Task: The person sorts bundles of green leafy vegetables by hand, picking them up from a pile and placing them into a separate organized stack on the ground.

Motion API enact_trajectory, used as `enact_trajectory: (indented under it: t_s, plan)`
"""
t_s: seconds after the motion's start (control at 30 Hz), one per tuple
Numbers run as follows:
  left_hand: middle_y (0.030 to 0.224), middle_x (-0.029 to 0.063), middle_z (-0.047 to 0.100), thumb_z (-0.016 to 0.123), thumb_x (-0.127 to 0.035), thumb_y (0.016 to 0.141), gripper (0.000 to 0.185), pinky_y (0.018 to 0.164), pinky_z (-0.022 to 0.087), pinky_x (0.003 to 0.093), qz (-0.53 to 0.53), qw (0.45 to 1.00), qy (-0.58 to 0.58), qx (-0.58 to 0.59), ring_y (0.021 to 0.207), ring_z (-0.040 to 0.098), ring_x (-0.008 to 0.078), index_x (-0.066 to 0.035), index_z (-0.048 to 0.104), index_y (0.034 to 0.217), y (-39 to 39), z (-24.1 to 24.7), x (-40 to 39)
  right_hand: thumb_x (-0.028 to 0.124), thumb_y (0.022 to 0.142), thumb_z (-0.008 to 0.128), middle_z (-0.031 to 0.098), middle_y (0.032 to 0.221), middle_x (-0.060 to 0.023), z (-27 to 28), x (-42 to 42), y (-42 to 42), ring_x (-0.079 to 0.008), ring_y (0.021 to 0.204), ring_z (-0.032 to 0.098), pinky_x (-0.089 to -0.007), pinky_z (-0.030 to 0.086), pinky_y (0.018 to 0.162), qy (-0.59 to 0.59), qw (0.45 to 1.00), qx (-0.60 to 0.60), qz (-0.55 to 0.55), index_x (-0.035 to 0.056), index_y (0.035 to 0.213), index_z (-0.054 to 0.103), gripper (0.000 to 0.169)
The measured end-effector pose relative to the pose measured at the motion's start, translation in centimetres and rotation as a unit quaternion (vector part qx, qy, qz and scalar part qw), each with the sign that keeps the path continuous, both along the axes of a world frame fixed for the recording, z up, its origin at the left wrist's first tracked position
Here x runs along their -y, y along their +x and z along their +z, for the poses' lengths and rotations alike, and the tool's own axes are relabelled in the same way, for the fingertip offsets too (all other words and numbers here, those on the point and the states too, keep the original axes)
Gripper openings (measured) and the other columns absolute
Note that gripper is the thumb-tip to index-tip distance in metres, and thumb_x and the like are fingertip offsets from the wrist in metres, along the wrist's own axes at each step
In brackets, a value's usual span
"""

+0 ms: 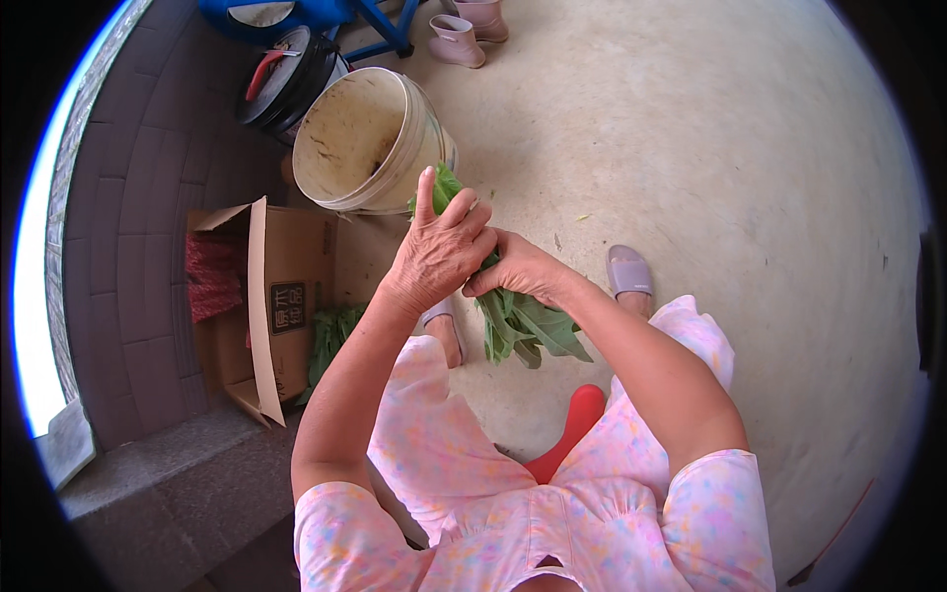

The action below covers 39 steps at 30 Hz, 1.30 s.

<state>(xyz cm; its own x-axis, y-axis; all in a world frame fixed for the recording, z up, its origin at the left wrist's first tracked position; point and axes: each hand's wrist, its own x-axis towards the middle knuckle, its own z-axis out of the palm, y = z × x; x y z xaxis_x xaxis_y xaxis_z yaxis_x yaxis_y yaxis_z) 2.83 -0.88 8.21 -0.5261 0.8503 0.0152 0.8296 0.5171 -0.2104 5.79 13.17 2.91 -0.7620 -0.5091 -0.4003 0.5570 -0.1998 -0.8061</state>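
Observation:
A bunch of leafy greens (531, 325) is held in front of me, above the floor and between my knees. My right hand (521, 270) is wrapped around its middle, and broad leaves hang below that hand. My left hand (447, 248) lies over the upper part of the bunch, with one finger stretched out towards the bucket. Green leaf (446, 186) shows past its fingers. The two hands touch, and the stems between them are mostly hidden. Just beyond my left hand, a cream plastic bucket (355, 140) leans with its stained inside towards me.
At my left stands an open cardboard box (296, 244) with red cloth (213, 274) inside. More greens (333, 337) lie beside it. A black lidded bucket (277, 89), a blue frame (381, 29) and pink boots (456, 43) are farther off. A red plastic seat (566, 436) shows between my legs.

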Motion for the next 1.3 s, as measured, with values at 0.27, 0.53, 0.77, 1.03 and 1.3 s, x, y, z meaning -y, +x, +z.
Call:
enact_trajectory:
  t_s: [0.27, 0.53, 0.77, 1.03, 1.3]
  plan:
    - [0.128, 0.0178, 0.041, 0.057, -0.001, 0.064, 0.060, 0.095, 0.033, 0.0430, 0.332, 0.898, 0.288, 0.009, 0.114, 0.043, 0.0306, -0.012, 0.049, 0.122, 0.6, 0.2, -1.1, 0.000, 0.064, 0.063, 0.060, 0.078, -0.0113, -1.0, -2.0, -1.0, -0.0196, 0.068, 0.060, -0.0340, 0.052, 0.065, -0.075, 0.981, 0.111, -0.139, -0.0029, 0.097, 0.053, 0.035]
    - [0.088, 0.0111, 0.063, 0.058, -0.011, 0.079, 0.030, 0.066, 0.047, 0.0260, 0.419, 0.532, 0.556, 0.482, 0.074, 0.061, 0.0143, 0.007, 0.055, 0.103, 1.8, -3.2, -0.1, 0.005, 0.068, 0.061, 0.059, 0.097, -0.0128, -1.5, -3.3, -1.4, -0.0205, 0.088, 0.057, -0.0371, 0.049, 0.082, -0.124, 0.980, 0.095, -0.119, 0.0003, 0.113, 0.047, 0.047]
    - [0.072, 0.0060, 0.059, 0.058, -0.014, 0.082, 0.019, 0.058, 0.044, 0.0239, 0.387, 0.476, 0.600, 0.514, 0.061, 0.054, 0.0107, 0.005, 0.059, 0.086, 0.6, -3.3, -0.8, 0.006, 0.067, 0.066, 0.061, 0.086, -0.0079, -1.8, -2.5, -1.2, -0.0176, 0.077, 0.059, -0.0326, 0.049, 0.073, -0.085, 0.984, 0.108, -0.111, 0.0003, 0.094, 0.058, 0.029]
    - [0.069, 0.0028, 0.058, 0.063, -0.013, 0.080, 0.017, 0.055, 0.040, 0.0225, 0.393, 0.588, 0.537, 0.461, 0.060, 0.049, 0.0072, 0.003, 0.060, 0.081, 0.1, -4.2, -0.9, 0.002, 0.069, 0.061, 0.058, 0.096, -0.0074, -1.6, -1.2, -1.2, -0.0173, 0.087, 0.057, -0.0308, 0.047, 0.078, -0.010, 0.994, 0.085, -0.075, 0.0014, 0.104, 0.053, 0.036]
    - [0.066, 0.0010, 0.056, 0.066, -0.008, 0.078, 0.010, 0.055, 0.043, 0.0236, 0.347, 0.404, 0.591, 0.606, 0.058, 0.051, 0.0090, -0.003, 0.058, 0.075, -0.1, -3.3, 0.4, 0.004, 0.068, 0.062, 0.059, 0.094, -0.0077, -0.8, -1.4, -0.3, -0.0167, 0.086, 0.057, -0.0295, 0.045, 0.080, -0.042, 0.993, 0.086, -0.075, -0.0014, 0.106, 0.053, 0.040]
